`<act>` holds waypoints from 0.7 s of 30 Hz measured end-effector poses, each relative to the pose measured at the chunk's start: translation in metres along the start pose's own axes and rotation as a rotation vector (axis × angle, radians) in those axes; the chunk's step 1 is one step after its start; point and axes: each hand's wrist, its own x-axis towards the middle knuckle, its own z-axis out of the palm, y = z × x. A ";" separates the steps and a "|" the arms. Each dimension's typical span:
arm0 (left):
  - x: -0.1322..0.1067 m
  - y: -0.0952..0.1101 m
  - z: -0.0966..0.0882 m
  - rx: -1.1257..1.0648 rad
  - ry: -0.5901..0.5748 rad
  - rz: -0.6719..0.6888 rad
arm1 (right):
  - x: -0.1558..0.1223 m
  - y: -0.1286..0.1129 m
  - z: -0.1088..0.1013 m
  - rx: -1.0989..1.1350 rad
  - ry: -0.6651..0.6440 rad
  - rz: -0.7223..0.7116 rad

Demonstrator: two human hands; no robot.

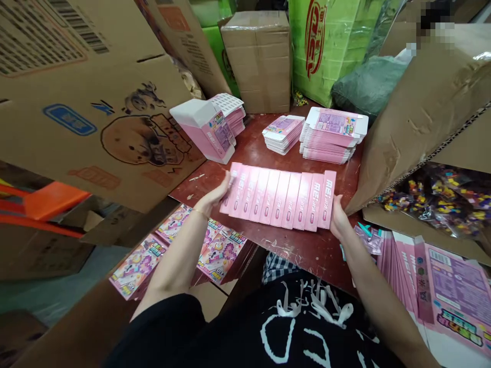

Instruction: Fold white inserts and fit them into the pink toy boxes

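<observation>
A row of several pink boxes [282, 198] stands side by side over the dark red table [307, 250], narrow printed sides facing me. My left hand [217, 197] presses the row's left end and my right hand [337, 217] presses its right end, so the row is squeezed between them. Behind it lie two stacks of flat pink box blanks [333, 135] [283, 133]. An erected pink and white box [203, 128] leans at the back left, with more blanks behind it.
Large cardboard cartons [95, 102] [425, 112] flank the table. A brown carton [261, 59] and green carton [326, 46] stand behind. Finished pink boxes [176, 250] lie in a carton lower left, flat blanks [441, 286] lower right, bagged small toys [441, 199] at right.
</observation>
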 end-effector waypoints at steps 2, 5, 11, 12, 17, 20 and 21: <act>-0.012 -0.012 0.000 -0.208 0.104 0.155 | 0.004 -0.008 -0.002 0.079 0.034 -0.115; -0.023 -0.037 0.010 -0.453 0.160 0.344 | 0.013 0.003 -0.013 0.122 0.134 -0.201; -0.016 -0.079 0.039 -0.600 0.305 0.399 | 0.028 0.082 -0.048 0.030 0.307 -0.111; -0.013 -0.082 0.041 -0.596 0.314 0.397 | 0.030 0.090 -0.052 0.029 0.312 -0.108; -0.020 -0.084 0.044 -0.540 0.282 0.365 | 0.039 0.093 -0.067 0.028 0.383 -0.089; -0.057 -0.064 0.043 -0.468 0.220 0.391 | 0.044 0.078 -0.069 0.036 0.362 -0.038; -0.077 -0.052 0.043 -0.386 0.172 0.444 | 0.044 0.073 -0.066 0.045 0.330 -0.020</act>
